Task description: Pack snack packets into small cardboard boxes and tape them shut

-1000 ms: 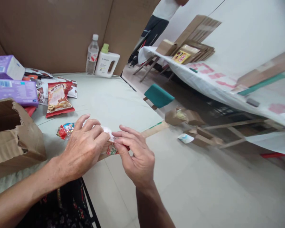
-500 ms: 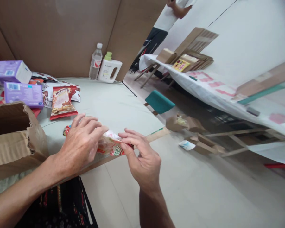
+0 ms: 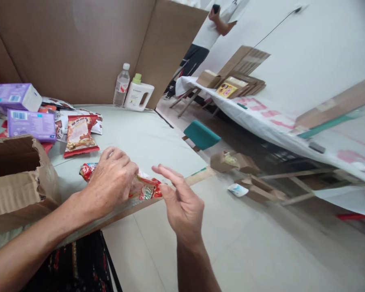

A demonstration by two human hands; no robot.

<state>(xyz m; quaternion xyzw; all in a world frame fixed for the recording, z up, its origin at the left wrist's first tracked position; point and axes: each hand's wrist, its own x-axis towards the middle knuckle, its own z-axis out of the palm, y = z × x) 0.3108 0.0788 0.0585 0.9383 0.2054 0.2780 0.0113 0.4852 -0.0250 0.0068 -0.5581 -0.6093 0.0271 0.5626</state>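
Observation:
My left hand (image 3: pixel 111 180) has its fingers closed over a red and clear snack packet (image 3: pixel 146 192) at the table's front edge. The packet's printed right end sticks out past my fingers, and the middle is covered by them. To the left of that hand a red, colourful wrapper (image 3: pixel 86 171) shows; whether it belongs to the same packet I cannot tell. Beside the packet's right end is my right hand (image 3: pixel 185 205), fingers stretched and thumb apart, holding nothing. Further back lies a red and beige snack bag (image 3: pixel 81 136).
An open cardboard box (image 3: pixel 15 190) stands at left. Behind it are purple packs (image 3: pixel 32 125) and white pouches (image 3: pixel 94 117). A water bottle (image 3: pixel 121 87) and a white jug (image 3: pixel 139 96) stand against the brown panel. A person (image 3: pixel 202 40) is beyond, near a cloth-covered table (image 3: pixel 261 111).
My right hand has let go of the packet's right end, its fingers now spread. The left hand still holds the packet. The view has tilted slightly upward.

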